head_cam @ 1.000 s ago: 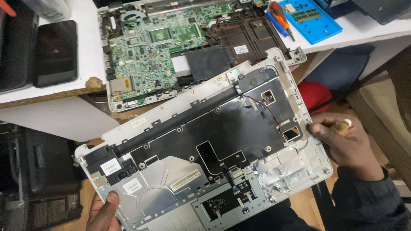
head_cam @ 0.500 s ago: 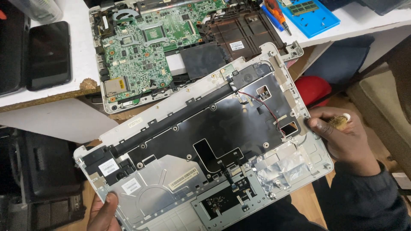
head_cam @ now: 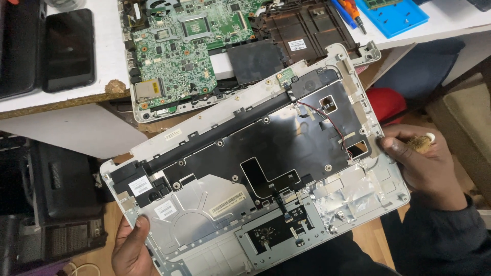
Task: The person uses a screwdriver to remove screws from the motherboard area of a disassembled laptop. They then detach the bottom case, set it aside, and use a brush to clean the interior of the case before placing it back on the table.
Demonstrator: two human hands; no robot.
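**Laptop top cover, underside up, held at two corners**

Right now I have the laptop's top cover (head_cam: 266, 179) turned underside up and tilted across my lap, just off the edge of the bench (head_cam: 66, 107). My left hand (head_cam: 134, 248) holds it at the lower left corner, thumb lying on the silver metal, the other fingers hidden underneath. My right hand (head_cam: 424, 163) is at the right edge; its fingers are curled around a small brush with a pale handle (head_cam: 422, 142), and my thumb tip presses against the cover's rim beside a small rectangular cut-out.

The cover's middle is a black sheet (head_cam: 271, 143) studded with screws, with a thin red and black wire (head_cam: 327, 120) running down its right side. Below it sit the silver plate with white stickers (head_cam: 204, 209) and the dark touchpad board (head_cam: 279, 232) (crinkled foil patches lie just to its right).

On the bench above, the laptop's base (head_cam: 245, 51) lies open, its green motherboard (head_cam: 179, 46) exposed on the left and the dark empty bay to its right. A black phone (head_cam: 68, 48) lies face up at the far left of the bench. At the top right there is a blue mat (head_cam: 396, 18), and screwdrivers with orange and blue handles (head_cam: 350, 15) lie just beside it. A red thing (head_cam: 386, 105) shows under the bench, behind the cover's right corner.
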